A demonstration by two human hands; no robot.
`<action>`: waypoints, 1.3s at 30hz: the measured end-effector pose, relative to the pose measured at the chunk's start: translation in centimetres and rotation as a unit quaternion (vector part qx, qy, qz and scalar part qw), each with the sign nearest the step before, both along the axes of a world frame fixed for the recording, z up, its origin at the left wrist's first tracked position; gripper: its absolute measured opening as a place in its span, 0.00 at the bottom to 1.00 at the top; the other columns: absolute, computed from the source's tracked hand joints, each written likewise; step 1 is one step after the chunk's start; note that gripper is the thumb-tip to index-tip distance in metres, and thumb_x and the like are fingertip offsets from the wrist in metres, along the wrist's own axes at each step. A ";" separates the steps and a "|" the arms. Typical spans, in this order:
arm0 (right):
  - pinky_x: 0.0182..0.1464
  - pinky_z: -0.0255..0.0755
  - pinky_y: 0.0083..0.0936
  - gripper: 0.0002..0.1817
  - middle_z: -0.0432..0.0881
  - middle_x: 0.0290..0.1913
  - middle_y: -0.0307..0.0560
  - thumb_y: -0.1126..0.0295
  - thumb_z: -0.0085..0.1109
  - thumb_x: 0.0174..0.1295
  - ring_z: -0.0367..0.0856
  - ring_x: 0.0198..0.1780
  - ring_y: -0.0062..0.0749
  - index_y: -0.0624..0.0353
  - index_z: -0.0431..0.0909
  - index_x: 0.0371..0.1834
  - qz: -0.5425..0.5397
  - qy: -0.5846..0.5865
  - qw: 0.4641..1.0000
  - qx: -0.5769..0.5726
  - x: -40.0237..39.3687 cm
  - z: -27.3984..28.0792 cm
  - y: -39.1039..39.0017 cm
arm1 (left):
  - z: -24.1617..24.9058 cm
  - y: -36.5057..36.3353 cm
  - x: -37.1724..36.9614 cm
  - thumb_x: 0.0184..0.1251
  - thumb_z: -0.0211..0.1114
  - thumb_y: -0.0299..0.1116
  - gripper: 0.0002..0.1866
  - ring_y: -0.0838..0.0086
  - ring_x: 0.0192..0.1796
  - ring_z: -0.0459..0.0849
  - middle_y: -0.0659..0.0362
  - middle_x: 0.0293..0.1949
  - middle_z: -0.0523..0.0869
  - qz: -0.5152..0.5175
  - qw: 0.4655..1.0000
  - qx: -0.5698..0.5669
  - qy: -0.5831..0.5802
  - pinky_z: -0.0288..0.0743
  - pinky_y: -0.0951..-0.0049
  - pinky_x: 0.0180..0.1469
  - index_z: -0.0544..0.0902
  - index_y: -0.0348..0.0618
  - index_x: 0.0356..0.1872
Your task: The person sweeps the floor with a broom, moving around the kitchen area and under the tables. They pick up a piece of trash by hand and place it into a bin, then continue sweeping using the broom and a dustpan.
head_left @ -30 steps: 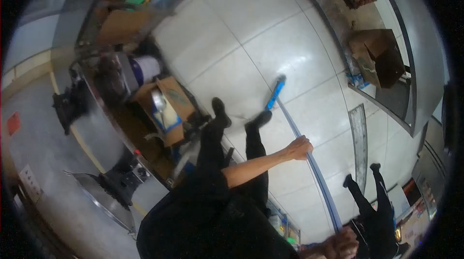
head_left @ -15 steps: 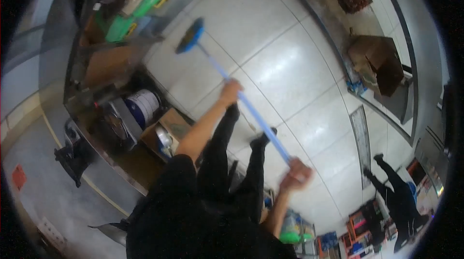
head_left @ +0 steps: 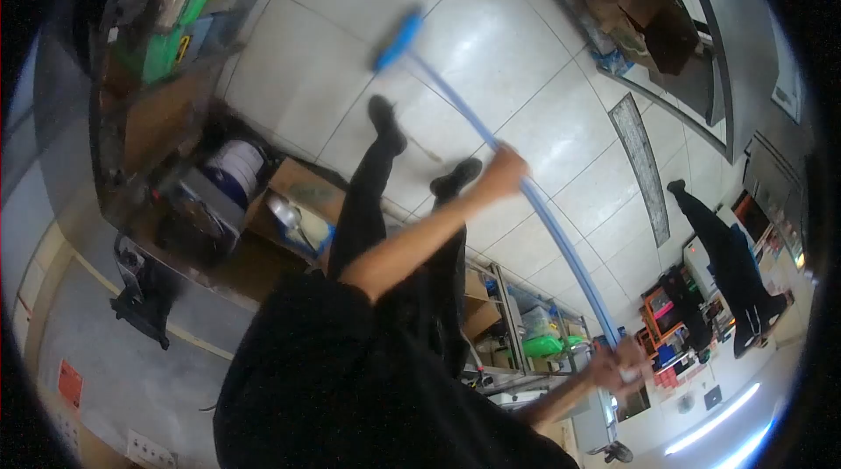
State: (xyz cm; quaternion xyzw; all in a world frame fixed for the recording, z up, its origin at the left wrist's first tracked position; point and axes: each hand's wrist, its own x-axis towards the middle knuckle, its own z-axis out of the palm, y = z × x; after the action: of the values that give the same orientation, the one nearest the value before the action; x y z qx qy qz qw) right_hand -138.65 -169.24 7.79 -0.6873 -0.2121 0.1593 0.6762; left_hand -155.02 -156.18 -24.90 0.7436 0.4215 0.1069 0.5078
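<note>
Both of my hands are wrapped round the long light-blue handle (head_left: 561,237) of a broom. My left hand (head_left: 504,173) grips it around the middle, and my right hand (head_left: 622,368), blurred by motion, is closed near its upper end. The blue broom head (head_left: 399,42) is down at the tiled floor (head_left: 333,5), beyond my feet. Its bristles are mostly hidden beneath the blue top. A small pale streak of something (head_left: 425,149) lies on the tiles between my shoes.
On the left, a workbench holds a white bucket (head_left: 238,167) and a cardboard box (head_left: 307,193). Another open cardboard box (head_left: 653,18) stands at upper right, above a dark grate (head_left: 639,167) in the floor. A person in dark clothes (head_left: 731,259) stands farther off at right.
The broom head has swung right across the floor, and its blue top now shows. Both hands have moved right, the right one also lower in view. My head view has shifted as well.
</note>
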 end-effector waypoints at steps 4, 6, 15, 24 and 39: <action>0.56 0.63 0.44 0.37 0.70 0.49 0.58 0.38 0.28 0.62 0.69 0.55 0.45 0.63 0.58 0.56 0.179 0.206 0.951 -0.144 -4.6 -13.3 1.9 | -14.7 4.6 -11.1 0.29 0.70 0.30 0.11 0.58 0.37 0.74 0.56 0.25 0.78 0.174 0.975 0.115 -0.082 0.64 0.61 0.47 0.78 0.46 0.19; 0.58 0.60 0.41 0.36 0.68 0.55 0.53 0.41 0.32 0.63 0.65 0.60 0.40 0.62 0.56 0.61 0.269 0.288 0.881 -0.260 -4.7 -19.9 -0.7 | -18.3 8.2 -17.0 0.33 0.68 0.25 0.12 0.60 0.40 0.76 0.55 0.29 0.79 0.105 0.980 0.167 -0.031 0.66 0.64 0.50 0.80 0.45 0.25; 0.43 0.68 0.22 0.20 0.79 0.36 0.44 0.56 0.43 0.66 0.77 0.41 0.28 0.64 0.72 0.45 0.399 0.315 0.779 -0.367 9.0 -34.7 -19.6 | 9.1 9.8 -16.7 0.59 0.60 0.43 0.18 0.70 0.38 0.78 0.53 0.34 0.81 0.321 0.916 0.171 0.173 0.71 0.68 0.42 0.79 0.33 0.35; 0.45 0.65 0.36 0.38 0.77 0.45 0.51 0.35 0.43 0.54 0.74 0.45 0.37 0.61 0.70 0.50 0.173 0.666 0.588 -0.426 25.9 -48.4 -26.1 | 21.8 6.5 -11.9 0.58 0.63 0.46 0.18 0.79 0.23 0.66 0.65 0.20 0.71 0.440 0.881 0.144 0.098 0.60 0.76 0.27 0.76 0.40 0.23; 0.35 0.69 0.35 0.09 0.78 0.29 0.51 0.67 0.56 0.54 0.76 0.32 0.43 0.61 0.81 0.28 -0.001 -0.138 0.933 -0.332 53.3 -37.8 -21.1 | 19.8 -4.3 -1.5 0.61 0.59 0.47 0.18 0.79 0.30 0.68 0.64 0.27 0.71 0.487 0.870 0.075 -0.025 0.64 0.75 0.35 0.71 0.43 0.25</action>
State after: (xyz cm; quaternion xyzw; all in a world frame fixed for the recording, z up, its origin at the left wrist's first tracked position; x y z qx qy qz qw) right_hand -85.35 -190.31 -30.01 -0.8879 -0.2380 0.1239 0.3738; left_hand -156.49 -160.46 -5.07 0.4773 0.7080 0.3905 0.3441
